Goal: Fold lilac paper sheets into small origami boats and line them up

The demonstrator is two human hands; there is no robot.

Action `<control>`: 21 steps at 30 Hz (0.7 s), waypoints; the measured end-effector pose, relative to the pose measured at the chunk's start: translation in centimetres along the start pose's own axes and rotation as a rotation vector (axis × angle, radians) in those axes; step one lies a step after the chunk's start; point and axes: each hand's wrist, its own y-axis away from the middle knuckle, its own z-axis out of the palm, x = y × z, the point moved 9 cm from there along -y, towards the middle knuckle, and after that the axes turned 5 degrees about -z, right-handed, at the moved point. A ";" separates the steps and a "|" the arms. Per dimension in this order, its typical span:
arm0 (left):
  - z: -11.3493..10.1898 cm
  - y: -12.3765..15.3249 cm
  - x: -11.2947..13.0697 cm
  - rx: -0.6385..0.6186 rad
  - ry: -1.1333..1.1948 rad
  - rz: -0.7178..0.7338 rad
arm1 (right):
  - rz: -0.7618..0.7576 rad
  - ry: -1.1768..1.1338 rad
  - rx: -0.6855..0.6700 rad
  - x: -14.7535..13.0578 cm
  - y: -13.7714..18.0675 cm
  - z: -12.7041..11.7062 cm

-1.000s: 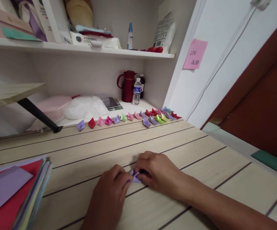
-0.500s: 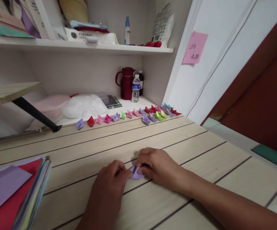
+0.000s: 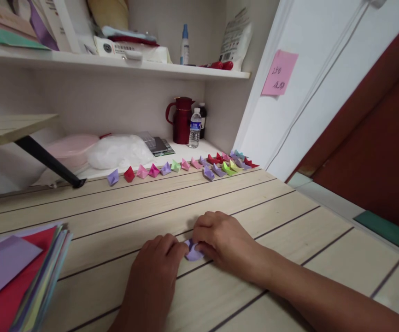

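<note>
1. At your far left, a stack of coloured paper (image 3: pixel 25 279) lies on the table (image 3: pixel 116 210), a loose purple sheet (image 3: pixel 6 265) resting at an angle over its red top.
2. Behind that stack, the black leg (image 3: pixel 47 160) of a small raised shelf (image 3: pixel 16 127) slants down to the table's back edge.
3. Next, a row of small folded paper boats (image 3: pixel 154 171) runs along that back edge, purple, red, pinks and green, spaced apart.
4. Your left hand (image 3: pixel 158 263) lies low over the table, fingers curled, thumb and fingertips pinching the left edge of the folded purple paper.
5. That folded purple paper (image 3: pixel 194 253) sits between your two hands, near the tabletop; your fingers partly hide its shape.
6. Your right hand (image 3: pixel 222 240) grips its right side between thumb and bent fingers, the forearm reaching in from the lower right.
7. Beyond your right hand, more boats (image 3: pixel 227 169) crowd together at the back edge.
8. Farther right, a pink note (image 3: pixel 279 73) hangs on the white wall.
</note>
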 end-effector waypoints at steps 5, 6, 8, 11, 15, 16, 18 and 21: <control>0.1 -0.1 -0.8 -0.031 0.092 -0.052 | -0.016 -0.011 0.024 0.0 0.1 0.0; 0.0 -0.2 -0.8 -0.024 0.094 -0.054 | -0.022 0.004 0.026 -0.2 0.1 0.0; -0.2 -0.3 -0.7 -0.005 0.088 -0.050 | -0.038 0.040 0.037 -0.7 -0.1 0.0; -0.5 -0.3 -0.5 0.038 0.066 -0.034 | -0.046 0.062 0.050 -1.0 -0.2 0.0; -0.8 0.0 -0.6 0.075 0.064 -0.011 | 0.026 -0.195 0.048 1.0 0.0 -0.4; -0.8 0.1 -0.7 0.079 0.071 -0.011 | 0.052 -0.313 0.048 1.9 0.2 -0.6; -0.8 0.3 -1.0 0.079 0.089 -0.027 | 0.096 -0.534 0.038 3.5 0.7 -0.9; -0.7 0.5 -1.6 0.066 0.096 -0.081 | 0.133 -0.670 0.018 5.0 1.2 -1.3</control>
